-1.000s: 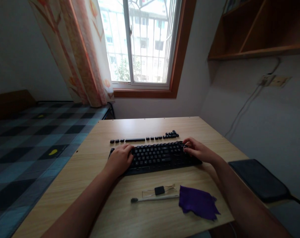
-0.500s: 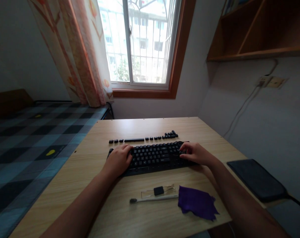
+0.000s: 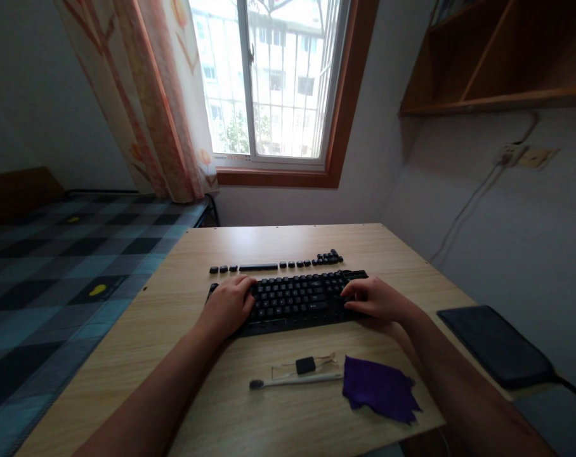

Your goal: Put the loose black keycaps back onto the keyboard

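Observation:
A black keyboard lies across the wooden desk. My left hand lies over its left end with the fingers curled on the edge, holding it. My right hand sits on the right part of the keys, fingertips bent down and pressed together; what they pinch is hidden. Beyond the keyboard, several loose black keycaps lie in a row, with a small heap at the row's right end.
Near the desk's front edge lie a white brush, a small black piece on a clear bag and a purple cloth. A dark padded seat stands at the right, a checked bed at the left, a wooden shelf above.
My right hand has slid left from the keyboard's far right end toward the middle-right keys. My left hand has stayed on the left end.

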Tool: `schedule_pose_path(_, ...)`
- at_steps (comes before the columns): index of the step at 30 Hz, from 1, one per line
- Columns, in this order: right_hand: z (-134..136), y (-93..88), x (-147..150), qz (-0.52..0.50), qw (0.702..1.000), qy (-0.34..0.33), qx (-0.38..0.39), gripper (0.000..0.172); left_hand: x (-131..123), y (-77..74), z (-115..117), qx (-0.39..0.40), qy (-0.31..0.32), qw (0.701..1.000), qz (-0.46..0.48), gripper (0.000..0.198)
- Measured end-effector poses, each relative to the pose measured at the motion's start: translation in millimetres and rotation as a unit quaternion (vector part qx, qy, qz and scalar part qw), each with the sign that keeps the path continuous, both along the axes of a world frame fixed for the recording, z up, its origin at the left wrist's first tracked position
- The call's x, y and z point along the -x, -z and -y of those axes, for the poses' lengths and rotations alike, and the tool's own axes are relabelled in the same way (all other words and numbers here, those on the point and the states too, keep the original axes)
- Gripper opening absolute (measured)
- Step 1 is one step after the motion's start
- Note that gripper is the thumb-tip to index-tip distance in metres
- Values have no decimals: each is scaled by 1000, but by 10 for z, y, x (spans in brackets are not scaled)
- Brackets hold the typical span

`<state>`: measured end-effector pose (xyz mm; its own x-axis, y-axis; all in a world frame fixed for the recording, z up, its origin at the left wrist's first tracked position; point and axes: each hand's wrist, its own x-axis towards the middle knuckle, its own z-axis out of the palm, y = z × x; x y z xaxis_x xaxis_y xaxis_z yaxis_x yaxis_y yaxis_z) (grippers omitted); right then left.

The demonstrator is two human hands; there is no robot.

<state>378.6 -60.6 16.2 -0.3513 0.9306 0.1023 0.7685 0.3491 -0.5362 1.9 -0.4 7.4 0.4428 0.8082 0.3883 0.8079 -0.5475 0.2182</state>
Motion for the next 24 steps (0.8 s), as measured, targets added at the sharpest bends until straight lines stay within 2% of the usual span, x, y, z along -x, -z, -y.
schedule_pose_path(5, -11, 10, 26, 20, 1000, 4, -9, 19, 5, -3, 3, 3, -2, 1000, -11, 29)
schedule_pose_path(11, -37, 47, 88, 3, 999, -25, -45, 10, 0, -5, 10, 6, -7, 1000, -14, 29)
schedule_pose_path(24, -63, 68, 80, -23, 1000, -1, -3, 12, 3, 9, 5, -6, 3, 1000, -5, 30)
